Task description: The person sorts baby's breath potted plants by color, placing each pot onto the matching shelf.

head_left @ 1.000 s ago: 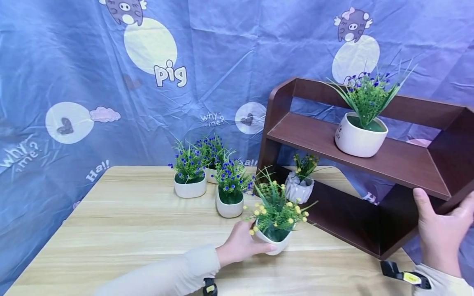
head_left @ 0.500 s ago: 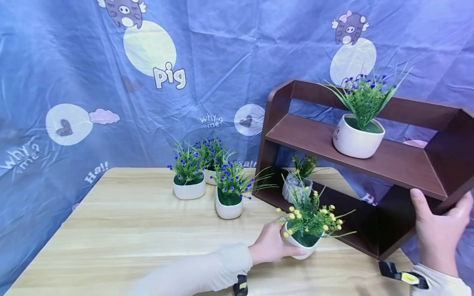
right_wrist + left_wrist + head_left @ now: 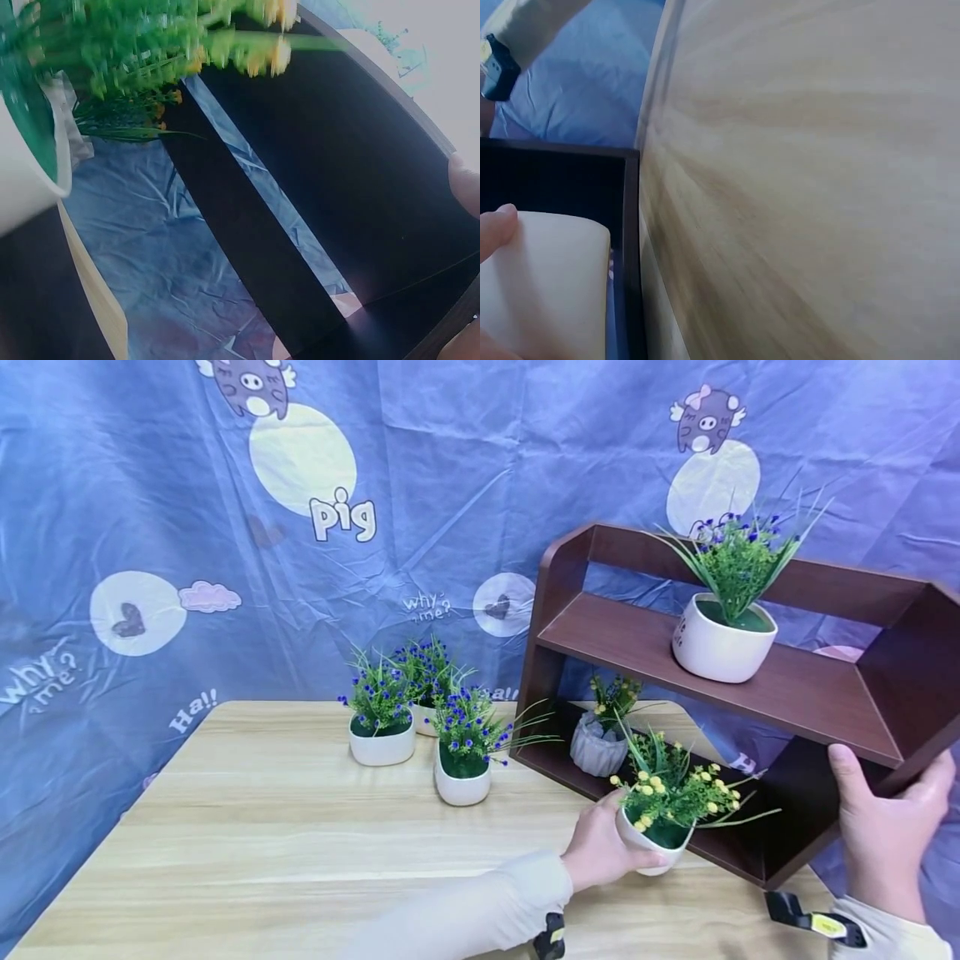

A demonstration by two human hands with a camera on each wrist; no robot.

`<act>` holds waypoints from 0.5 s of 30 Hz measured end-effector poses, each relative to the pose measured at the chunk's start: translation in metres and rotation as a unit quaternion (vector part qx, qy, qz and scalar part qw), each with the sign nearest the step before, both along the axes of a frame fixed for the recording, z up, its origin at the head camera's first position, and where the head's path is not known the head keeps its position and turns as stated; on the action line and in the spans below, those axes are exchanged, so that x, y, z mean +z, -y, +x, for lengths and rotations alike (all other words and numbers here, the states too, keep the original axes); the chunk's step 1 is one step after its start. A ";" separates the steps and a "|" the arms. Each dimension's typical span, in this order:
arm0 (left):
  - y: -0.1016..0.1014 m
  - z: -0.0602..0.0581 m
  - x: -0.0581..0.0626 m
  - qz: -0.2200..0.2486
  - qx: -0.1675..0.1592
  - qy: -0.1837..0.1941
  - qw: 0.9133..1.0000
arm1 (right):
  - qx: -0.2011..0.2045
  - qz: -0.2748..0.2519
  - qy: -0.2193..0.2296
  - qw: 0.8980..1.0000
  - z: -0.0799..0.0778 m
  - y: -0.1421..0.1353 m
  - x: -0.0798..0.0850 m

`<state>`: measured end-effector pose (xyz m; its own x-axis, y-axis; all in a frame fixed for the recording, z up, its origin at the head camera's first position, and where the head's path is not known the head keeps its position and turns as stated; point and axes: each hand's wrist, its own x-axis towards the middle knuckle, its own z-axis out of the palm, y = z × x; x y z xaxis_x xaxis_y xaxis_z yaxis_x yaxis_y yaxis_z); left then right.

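Note:
My left hand (image 3: 600,850) grips a white pot of yellow flowers (image 3: 651,842), with the thumb along its front. The pot is in front of the lower level of a dark brown wooden shelf (image 3: 802,697) and overlaps its front edge in the head view. In the left wrist view the white pot (image 3: 551,277) appears against the dark shelf frame. On the right, my right hand (image 3: 888,835) holds the shelf's side panel, thumb on the front edge and fingers behind. A grey-white textured pot (image 3: 598,746) with yellow flowers stands on the lower level, at the left.
A white pot with blue flowers (image 3: 724,643) stands on the upper level. Several white pots of blue flowers, among them a front one (image 3: 462,783), are grouped on the wooden table (image 3: 285,827) left of the shelf. A blue printed cloth (image 3: 420,460) hangs behind.
My left hand has carried the pot of yellow flowers rightward, from beside the shelf's left end to before the lower level. The right hand keeps its hold on the shelf.

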<state>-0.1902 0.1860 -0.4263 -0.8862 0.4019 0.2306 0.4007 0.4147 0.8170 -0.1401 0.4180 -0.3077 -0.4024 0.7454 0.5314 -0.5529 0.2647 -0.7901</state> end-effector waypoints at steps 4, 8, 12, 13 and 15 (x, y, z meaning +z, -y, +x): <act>-0.012 -0.006 -0.002 0.010 0.015 -0.018 1.000 | 0.002 0.000 -0.003 1.000 0.000 0.001 0.000; -0.021 -0.013 -0.004 0.017 0.032 -0.025 0.999 | 0.000 0.005 -0.001 1.000 0.001 0.002 0.000; -0.027 -0.016 -0.006 0.034 0.042 -0.019 0.998 | 0.005 -0.001 -0.009 1.000 0.001 0.002 0.000; -0.029 -0.016 -0.007 0.040 0.044 -0.018 0.998 | 0.008 -0.003 -0.013 1.000 0.001 0.002 0.000; -0.032 -0.017 -0.008 0.047 0.047 -0.021 0.998 | 0.010 -0.004 -0.017 1.000 0.002 0.002 0.000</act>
